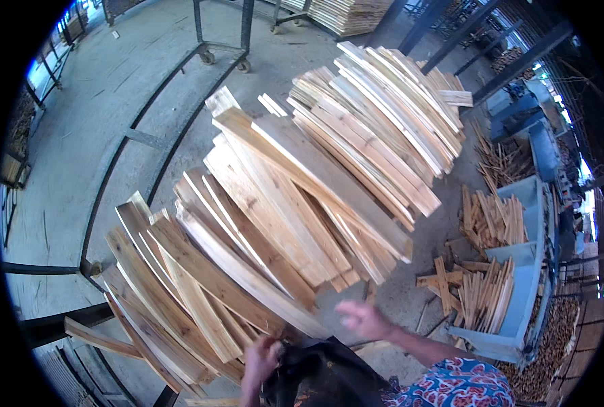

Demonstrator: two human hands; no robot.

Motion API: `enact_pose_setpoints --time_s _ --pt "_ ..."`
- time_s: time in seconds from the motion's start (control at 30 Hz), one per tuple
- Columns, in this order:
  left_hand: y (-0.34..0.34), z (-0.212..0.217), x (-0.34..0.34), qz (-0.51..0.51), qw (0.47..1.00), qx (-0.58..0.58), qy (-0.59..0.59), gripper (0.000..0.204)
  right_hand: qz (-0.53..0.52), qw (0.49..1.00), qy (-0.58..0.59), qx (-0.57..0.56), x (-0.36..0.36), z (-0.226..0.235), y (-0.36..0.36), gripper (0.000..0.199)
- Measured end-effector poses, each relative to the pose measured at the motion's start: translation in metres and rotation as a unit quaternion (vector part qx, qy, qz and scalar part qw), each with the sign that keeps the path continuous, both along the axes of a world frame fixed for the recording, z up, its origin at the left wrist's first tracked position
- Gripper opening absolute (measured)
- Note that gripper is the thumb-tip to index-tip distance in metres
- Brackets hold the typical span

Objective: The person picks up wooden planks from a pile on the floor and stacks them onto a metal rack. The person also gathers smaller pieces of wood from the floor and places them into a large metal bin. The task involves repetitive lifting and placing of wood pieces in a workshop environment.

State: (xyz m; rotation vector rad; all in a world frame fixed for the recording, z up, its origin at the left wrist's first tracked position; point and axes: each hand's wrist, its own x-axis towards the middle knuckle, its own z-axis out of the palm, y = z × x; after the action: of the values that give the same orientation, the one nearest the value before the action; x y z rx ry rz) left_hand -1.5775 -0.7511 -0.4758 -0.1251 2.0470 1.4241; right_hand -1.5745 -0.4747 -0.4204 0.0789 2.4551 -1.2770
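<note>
Several heaps of thin wooden slats lie stacked in front of me. The near heap (180, 285) fans out at the lower left, a middle heap (295, 197) leans over it, and a far heap (383, 108) sits at the upper right. My left hand (260, 363) is at the near end of the near heap, fingers curled against the slat ends beside a dark cloth (322, 376). My right hand (363, 319) hovers blurred just below the middle heap, fingers spread, holding nothing.
A blue metal bin (519, 285) with short wood offcuts stands at the right, with loose sticks on the concrete floor (112, 102) beside it. Black steel cart frames (146, 136) run along the left. More stacked boards (349, 13) sit far back.
</note>
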Motion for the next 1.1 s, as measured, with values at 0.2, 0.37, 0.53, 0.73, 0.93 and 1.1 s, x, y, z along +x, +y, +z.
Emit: enact_pose_setpoints --time_s 0.2,0.37,0.53,0.73,0.93,1.1 --pt "0.128 -0.037 -0.167 0.242 0.956 0.166 0.011 0.070 0.079 0.930 0.141 0.329 -0.181 0.017 0.077 0.091" --pt "0.199 -0.052 -0.174 0.263 0.954 -0.056 0.135 0.089 -0.023 0.947 0.122 0.295 -0.211 -0.027 0.106 0.095" --pt "0.198 -0.067 -0.164 0.335 0.935 0.111 0.024 0.076 -0.203 0.919 0.246 0.230 -0.229 -0.061 0.139 0.063" --pt "0.195 -0.074 -0.116 0.332 0.935 0.127 -0.015 0.042 -0.026 0.902 0.234 0.361 -0.230 -0.080 0.155 0.060" --pt "0.163 -0.083 -0.078 0.356 0.924 0.132 -0.043 0.043 -0.001 0.920 0.117 0.373 -0.213 -0.046 0.101 0.068" --pt "0.124 -0.044 -0.018 0.346 0.911 0.213 -0.066 0.035 0.147 0.916 0.235 0.289 -0.229 -0.017 0.016 0.051"
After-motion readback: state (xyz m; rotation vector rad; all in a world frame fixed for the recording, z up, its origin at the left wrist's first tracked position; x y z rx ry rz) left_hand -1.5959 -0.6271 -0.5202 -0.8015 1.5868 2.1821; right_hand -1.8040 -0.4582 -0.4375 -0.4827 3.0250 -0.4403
